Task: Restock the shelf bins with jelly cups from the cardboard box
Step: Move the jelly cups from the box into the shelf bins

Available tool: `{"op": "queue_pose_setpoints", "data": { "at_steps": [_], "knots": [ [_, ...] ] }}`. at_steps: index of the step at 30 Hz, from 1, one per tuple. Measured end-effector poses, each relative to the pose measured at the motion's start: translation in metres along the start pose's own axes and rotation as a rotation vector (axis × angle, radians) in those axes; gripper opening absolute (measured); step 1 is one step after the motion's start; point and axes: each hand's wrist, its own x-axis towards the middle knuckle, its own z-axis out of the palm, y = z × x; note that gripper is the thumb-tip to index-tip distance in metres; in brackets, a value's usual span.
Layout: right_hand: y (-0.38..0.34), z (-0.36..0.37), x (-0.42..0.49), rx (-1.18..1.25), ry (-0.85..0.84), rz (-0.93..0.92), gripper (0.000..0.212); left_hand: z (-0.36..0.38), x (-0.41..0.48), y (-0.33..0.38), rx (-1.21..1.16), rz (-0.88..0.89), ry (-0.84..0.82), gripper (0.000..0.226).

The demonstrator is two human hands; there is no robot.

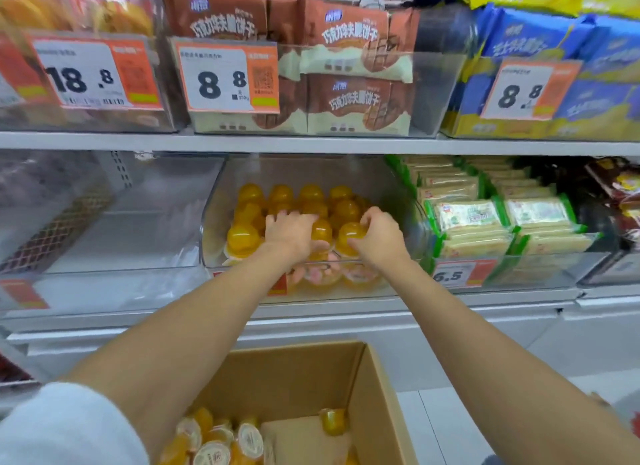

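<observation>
A clear plastic shelf bin (221, 222) on the middle shelf holds several orange jelly cups (242, 237) standing dome-up in rows. Both my arms reach into it. My left hand (289, 232) lies over a jelly cup (322, 229) in the front row, fingers curled round it. My right hand (379, 236) grips another front-row jelly cup (350, 234) from its right side. Below, an open cardboard box (377, 388) holds several more jelly cups (218, 444) at its bottom left and one loose jelly cup (333, 421) near the middle.
An empty clear bin (114, 236) stands to the left of the jelly bin. To the right sit a bin of green-edged wafer packs (502, 222) and a 6.5 price tag (457, 274). The shelf above carries biscuit packs (349, 69) behind price tags.
</observation>
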Motion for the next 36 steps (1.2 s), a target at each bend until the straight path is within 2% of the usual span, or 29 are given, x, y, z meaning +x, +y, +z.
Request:
{"op": "queue_pose_setpoints", "data": {
  "at_steps": [2,4,8,10,13,17,21,23,26,27,29,33,35,36],
  "knots": [
    [0.005,0.001,0.001,-0.005,0.015,-0.012,0.015,-0.006,-0.008,-0.009,0.009,0.008,0.039,0.074],
    [0.008,0.001,0.003,-0.045,-0.048,-0.044,0.012,-0.009,-0.018,-0.026,0.0,-0.054,0.058,0.072],
    [0.005,0.001,0.007,-0.067,-0.155,-0.075,0.008,-0.012,-0.026,-0.051,-0.09,-0.164,-0.171,0.062],
    [0.001,0.002,0.005,-0.067,-0.159,-0.072,0.017,-0.01,-0.02,-0.05,-0.089,-0.16,-0.219,0.064],
    [-0.008,0.006,0.0,-0.065,-0.148,-0.106,0.02,-0.004,-0.013,-0.047,-0.041,-0.174,-0.204,0.066],
    [-0.017,0.012,-0.002,-0.072,-0.325,-0.16,0.026,0.003,-0.009,-0.049,-0.039,-0.175,-0.18,0.069],
    [-0.016,0.009,-0.002,-0.112,-0.338,-0.165,0.025,0.002,-0.013,-0.051,-0.127,-0.183,-0.068,0.072],
    [-0.017,0.007,-0.007,-0.139,-0.257,-0.212,0.024,-0.004,-0.022,-0.046,-0.133,-0.147,0.113,0.058],
    [-0.019,0.009,-0.029,-0.126,0.088,-0.313,0.019,-0.012,-0.053,-0.03,-0.277,-0.057,0.403,0.017],
    [-0.019,0.012,-0.041,-0.104,0.186,-0.35,0.017,-0.012,-0.066,-0.025,-0.339,-0.025,0.438,0.006],
    [-0.02,0.021,-0.068,-0.044,0.264,-0.398,0.017,-0.007,-0.094,-0.015,-0.393,0.024,0.461,0.01],
    [-0.002,0.047,-0.129,0.04,0.182,-0.352,0.014,0.032,-0.145,-0.013,-0.444,0.035,0.334,0.012],
    [0.016,0.066,-0.156,0.024,0.084,-0.262,0.014,0.067,-0.168,-0.02,-0.476,-0.03,0.159,0.01],
    [0.027,0.078,-0.168,0.003,-0.015,-0.2,0.016,0.087,-0.178,-0.025,-0.484,-0.066,0.041,0.008]
  ]
}}
